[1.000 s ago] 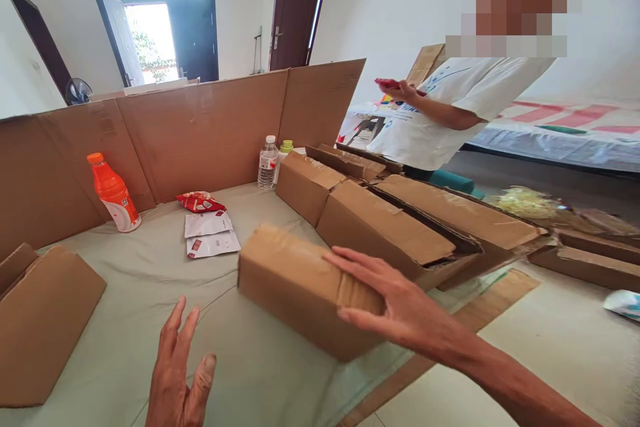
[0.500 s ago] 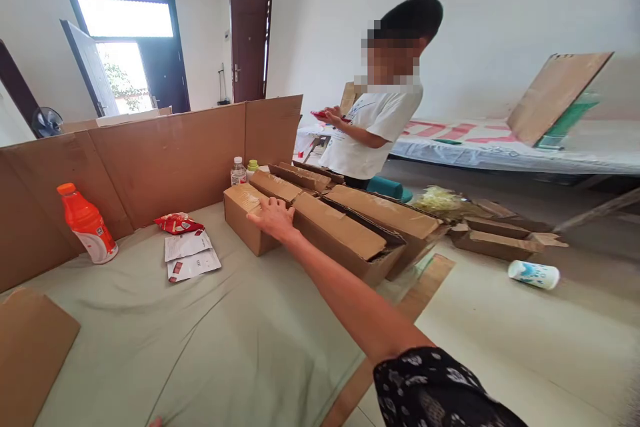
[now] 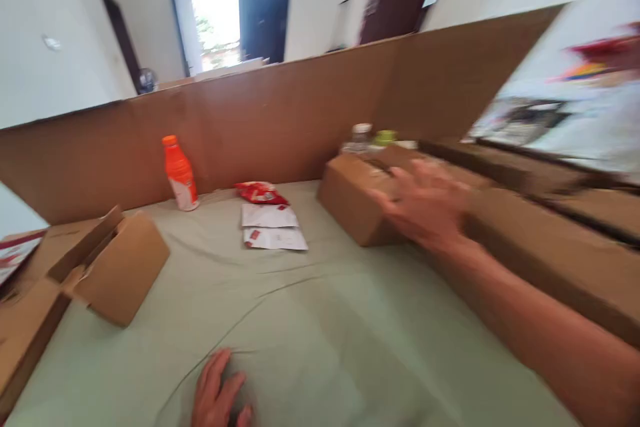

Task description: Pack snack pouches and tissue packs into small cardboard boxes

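Note:
My right hand (image 3: 430, 207) reaches over a small brown cardboard box (image 3: 350, 197), its fingers spread and smeared by motion. Whether it touches the box top I cannot tell. Low in the view, above the green cloth (image 3: 320, 333), is my left hand (image 3: 219, 392), its fingers apart and nothing in them. An orange-capped bottle (image 3: 181, 177) stands by the cardboard wall. Beside it lie a red snack packet (image 3: 261, 192) and two white packets (image 3: 274, 228) with dark red marks.
A tall cardboard wall (image 3: 280, 117) borders the far side. Longer cardboard boxes (image 3: 555, 240) line the right, and an open box (image 3: 123, 267) sits at left. A clear bottle (image 3: 359, 139) and a green-capped container (image 3: 385, 139) stand behind the small box.
The view has swung left and closer, so the table's left side shows more. My left hand has come further into view. The other person is mostly out of frame. My right hand remains at the small box.

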The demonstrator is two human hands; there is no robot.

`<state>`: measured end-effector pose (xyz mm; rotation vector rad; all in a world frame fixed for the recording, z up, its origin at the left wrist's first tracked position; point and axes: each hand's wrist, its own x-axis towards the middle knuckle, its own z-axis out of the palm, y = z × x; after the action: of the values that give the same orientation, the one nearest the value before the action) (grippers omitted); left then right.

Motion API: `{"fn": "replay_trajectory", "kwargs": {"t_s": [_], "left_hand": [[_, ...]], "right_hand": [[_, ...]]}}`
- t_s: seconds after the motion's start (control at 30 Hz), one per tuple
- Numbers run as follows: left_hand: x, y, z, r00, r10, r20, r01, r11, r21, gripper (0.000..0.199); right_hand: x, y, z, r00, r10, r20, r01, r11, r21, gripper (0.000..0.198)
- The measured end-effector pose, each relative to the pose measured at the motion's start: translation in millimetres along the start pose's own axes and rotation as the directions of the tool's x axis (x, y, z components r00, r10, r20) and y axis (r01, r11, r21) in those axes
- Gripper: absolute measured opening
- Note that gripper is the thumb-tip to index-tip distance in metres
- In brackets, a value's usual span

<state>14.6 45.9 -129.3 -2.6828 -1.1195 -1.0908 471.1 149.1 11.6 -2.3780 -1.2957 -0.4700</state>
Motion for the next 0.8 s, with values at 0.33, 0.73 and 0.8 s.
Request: {"fn": "replay_trajectory", "kwargs": {"t_s": [0.33, 0.73, 0.8], "left_hand": [[81, -55, -151, 0.896, -0.139, -0.422, 0.311, 0.876, 0.370, 0.044], [79, -55, -149, 0.961, -0.233, -0.150, 0.245, 0.967, 0.070, 0.018], [72, -29, -153, 0.980, -0.168, -0.109, 0.166, 0.986, -0.030, 0.017]], "right_hand": [[-170, -26, 111, 0.798, -0.593, 0.108, 0.514, 0.763, 0.391, 0.040], [-182, -29, 121, 0.812, -0.566, 0.143, 0.444, 0.757, 0.478, 0.048], [-181, -30, 113, 0.830, -0.523, 0.192, 0.356, 0.762, 0.541, 0.048]]}}
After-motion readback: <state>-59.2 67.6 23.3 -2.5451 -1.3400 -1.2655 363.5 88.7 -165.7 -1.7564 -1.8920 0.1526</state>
